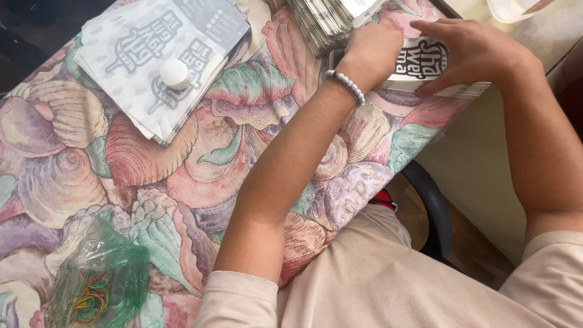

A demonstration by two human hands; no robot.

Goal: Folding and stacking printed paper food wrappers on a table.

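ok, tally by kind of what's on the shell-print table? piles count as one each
Paper stacks: 3 — under both hands, top middle, left pile
White round cap: 1, on the left pile
Green bag of rubber bands: 1
Clear container: 1, only partly in view
Total: 6
Left hand and right hand rest on the first stack.

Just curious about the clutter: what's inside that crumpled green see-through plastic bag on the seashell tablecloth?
The crumpled green see-through plastic bag holds a tangle of thin coloured rubber bands: red, orange, yellow, green. Folds hide whatever else lies inside.
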